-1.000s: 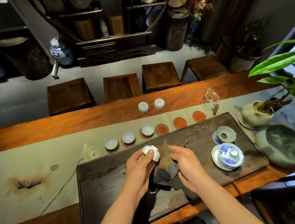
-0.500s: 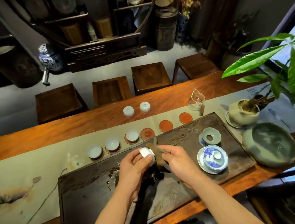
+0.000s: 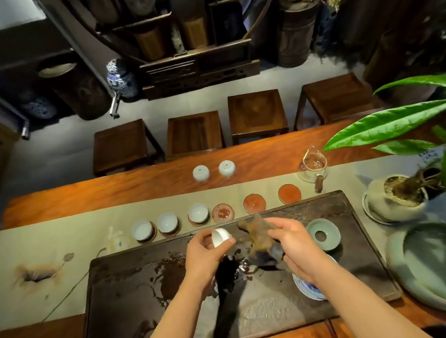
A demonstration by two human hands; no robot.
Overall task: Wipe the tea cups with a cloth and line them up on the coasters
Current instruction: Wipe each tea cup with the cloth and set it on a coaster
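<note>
My left hand (image 3: 204, 252) grips a small white tea cup (image 3: 220, 236), tilted on its side above the dark tea tray (image 3: 135, 286). My right hand (image 3: 290, 242) holds a brown-and-blue cloth (image 3: 257, 237) just right of the cup, a small gap between them. Three white cups (image 3: 166, 223) sit upright on coasters in a row on the beige runner. To their right lie three bare red-brown coasters (image 3: 254, 203). Two more white cups (image 3: 200, 173) stand upside down on the wood behind the runner.
A glass pitcher (image 3: 313, 167) stands right of the coasters. On the tray are a celadon ring strainer (image 3: 324, 233) and a blue-and-white lidded bowl (image 3: 306, 285), partly hidden by my right wrist. A potted plant (image 3: 396, 198) and a green dish (image 3: 441, 265) sit at right.
The cloth has come out of the cup and my hands have drawn slightly apart. The camera view has shifted, so the table appears further right and lower.
</note>
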